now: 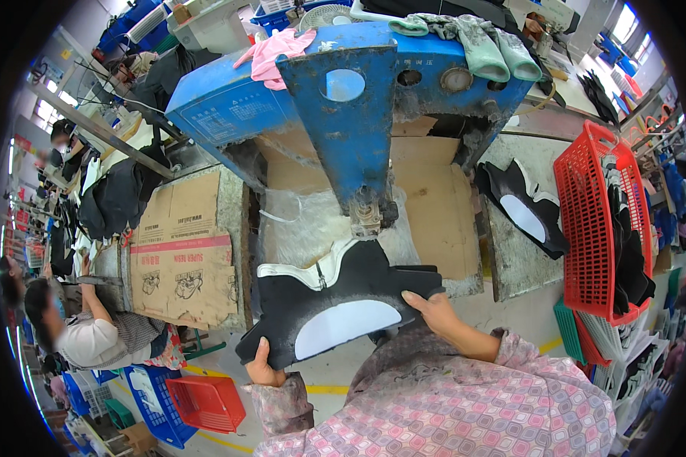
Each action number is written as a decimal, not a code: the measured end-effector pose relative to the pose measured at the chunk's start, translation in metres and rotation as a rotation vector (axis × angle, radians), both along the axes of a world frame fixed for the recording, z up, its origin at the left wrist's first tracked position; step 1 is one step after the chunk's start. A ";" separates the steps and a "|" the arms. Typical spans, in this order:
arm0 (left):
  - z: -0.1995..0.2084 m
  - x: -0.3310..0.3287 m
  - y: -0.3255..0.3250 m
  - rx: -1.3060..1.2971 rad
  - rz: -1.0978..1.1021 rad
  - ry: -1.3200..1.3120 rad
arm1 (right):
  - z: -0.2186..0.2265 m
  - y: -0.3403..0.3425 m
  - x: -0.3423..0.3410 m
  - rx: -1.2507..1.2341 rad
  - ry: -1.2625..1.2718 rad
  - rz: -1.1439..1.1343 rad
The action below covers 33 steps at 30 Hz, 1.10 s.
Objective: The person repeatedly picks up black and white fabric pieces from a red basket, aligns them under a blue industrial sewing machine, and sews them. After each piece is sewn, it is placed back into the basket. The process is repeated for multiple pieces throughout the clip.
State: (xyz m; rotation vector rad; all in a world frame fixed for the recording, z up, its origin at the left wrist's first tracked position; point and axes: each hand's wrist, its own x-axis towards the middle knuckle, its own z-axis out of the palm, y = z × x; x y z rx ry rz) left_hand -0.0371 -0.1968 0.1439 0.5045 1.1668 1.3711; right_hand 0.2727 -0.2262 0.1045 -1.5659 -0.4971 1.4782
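Bright, even light, mostly daylight from windows at upper left and upper right edges; those blow out white. Slight glare on the clear crinkled plastic sheet [312,225] under the blue metal press machine [343,99]. Soft shadow beneath machine head. Centre sharp. Strong fisheye: straight edges bend twd rim, black vignette all round, edge detail smeared & small.

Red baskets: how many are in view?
2. One red basket stands at the right beside the bench, holding black pieces; another red basket sits on the floor, lower left. Others may be hidden.
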 end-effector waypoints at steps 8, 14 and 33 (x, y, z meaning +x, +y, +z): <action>-0.025 -0.004 -0.003 -0.079 -0.096 -0.004 | 0.001 -0.005 0.019 0.293 -0.569 0.506; -0.052 -0.008 -0.005 0.082 -0.278 0.309 | -0.013 -0.009 0.034 0.235 -0.261 0.151; -0.050 -0.019 0.019 0.121 -0.299 0.100 | -0.028 0.000 0.021 0.341 -0.257 0.322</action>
